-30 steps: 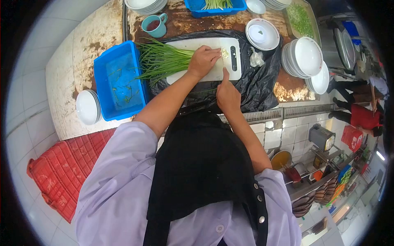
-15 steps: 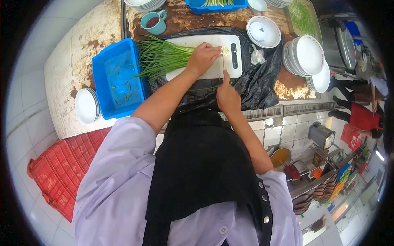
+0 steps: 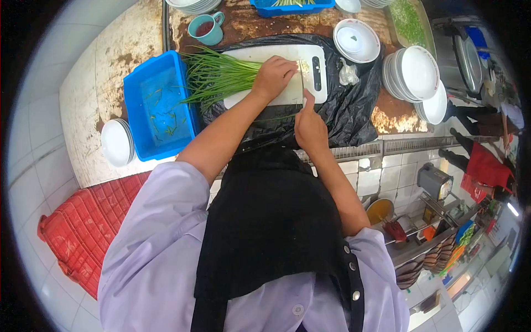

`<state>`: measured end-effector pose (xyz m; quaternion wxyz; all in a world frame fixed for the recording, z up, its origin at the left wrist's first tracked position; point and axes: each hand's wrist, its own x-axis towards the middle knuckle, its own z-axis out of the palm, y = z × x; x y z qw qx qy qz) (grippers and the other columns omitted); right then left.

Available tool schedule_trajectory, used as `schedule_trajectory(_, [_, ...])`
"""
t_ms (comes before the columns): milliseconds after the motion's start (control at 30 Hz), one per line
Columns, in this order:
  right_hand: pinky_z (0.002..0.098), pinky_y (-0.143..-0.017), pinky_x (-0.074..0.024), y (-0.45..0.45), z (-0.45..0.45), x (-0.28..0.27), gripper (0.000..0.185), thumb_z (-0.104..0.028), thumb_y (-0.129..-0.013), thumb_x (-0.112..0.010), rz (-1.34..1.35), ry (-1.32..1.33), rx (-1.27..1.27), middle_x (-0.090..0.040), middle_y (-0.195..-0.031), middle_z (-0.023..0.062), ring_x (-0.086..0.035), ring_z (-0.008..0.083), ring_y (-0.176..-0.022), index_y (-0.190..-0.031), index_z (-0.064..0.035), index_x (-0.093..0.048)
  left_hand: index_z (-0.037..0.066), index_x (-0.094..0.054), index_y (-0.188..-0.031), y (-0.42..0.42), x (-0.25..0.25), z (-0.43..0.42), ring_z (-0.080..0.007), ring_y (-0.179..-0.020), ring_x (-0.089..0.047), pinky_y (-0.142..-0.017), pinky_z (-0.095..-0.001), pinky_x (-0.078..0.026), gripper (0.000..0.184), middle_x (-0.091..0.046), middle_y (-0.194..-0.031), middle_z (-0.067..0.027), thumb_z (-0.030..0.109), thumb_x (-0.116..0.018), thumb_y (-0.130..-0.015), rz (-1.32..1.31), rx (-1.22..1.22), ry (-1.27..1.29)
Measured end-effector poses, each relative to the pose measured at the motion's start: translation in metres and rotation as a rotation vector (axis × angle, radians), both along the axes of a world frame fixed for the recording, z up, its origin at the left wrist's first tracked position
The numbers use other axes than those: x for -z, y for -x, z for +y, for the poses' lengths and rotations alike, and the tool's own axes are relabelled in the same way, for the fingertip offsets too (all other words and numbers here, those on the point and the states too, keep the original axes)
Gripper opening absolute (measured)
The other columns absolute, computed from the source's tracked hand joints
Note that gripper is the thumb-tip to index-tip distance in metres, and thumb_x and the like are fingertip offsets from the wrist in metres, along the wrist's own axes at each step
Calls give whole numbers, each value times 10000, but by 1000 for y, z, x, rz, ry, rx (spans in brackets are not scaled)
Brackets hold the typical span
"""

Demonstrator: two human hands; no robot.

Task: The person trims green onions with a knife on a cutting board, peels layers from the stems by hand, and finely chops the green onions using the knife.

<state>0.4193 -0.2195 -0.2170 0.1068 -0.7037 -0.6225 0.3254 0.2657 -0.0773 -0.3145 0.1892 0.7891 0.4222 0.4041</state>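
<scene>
A bunch of green onions lies across a white cutting board, its leaves fanning over the board's left end. My left hand is closed over the bunch near its right end, fingers bent. In my right hand is a knife, seen nearly edge-on as a thin line, with the index finger stretched along it. Its blade stands just right of my left fingertips. Small pale cut bits lie on the board beside the blade. The cut ends under my left fingers are hidden.
A blue tub with green scraps stands left of the board. Black plastic lies beneath the board. Around are a cup, stacked white bowls, white plates and a tray of chopped greens. A red crate sits lower left.
My right hand has shifted slightly with the knife, and its blur is gone. My left hand stays on the bunch. The whole view has moved a little.
</scene>
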Motion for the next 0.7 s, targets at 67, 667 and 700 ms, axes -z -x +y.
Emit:
schedule_trajectory(67, [639, -790, -559, 1, 1, 9, 636, -146, -1064, -528, -2, 10, 5, -758, -935, 297, -735, 515, -866, -1646, -48, -291, 61, -838, -1006, 0, -1, -1, -274, -1022, -731, -938, -406, -596, 127, -826, -1072, -71, 100, -827, -886, 16, 6, 19])
schedule_trajectory(667, [637, -783, -562, -13, -42, 24, 657, -186, -1053, -549, -60, 160, -22, -759, -938, 290, -733, 516, -848, -1651, -57, -311, 157, -830, -1005, -2, -11, -12, -216, -1046, -698, -999, -435, -508, 99, -818, -1097, 53, 206, -800, -925, 208, -106, -81])
schedule_trajectory(700, [633, -772, -562, -17, -51, 18, 657, -175, -1049, -554, -39, 144, -22, -756, -925, 287, -732, 514, -837, -1650, -58, -316, 167, -830, -1002, -2, -12, -13, -207, -1055, -693, -1012, -437, -494, 95, -818, -1104, 66, 219, -796, -931, 229, -135, -83])
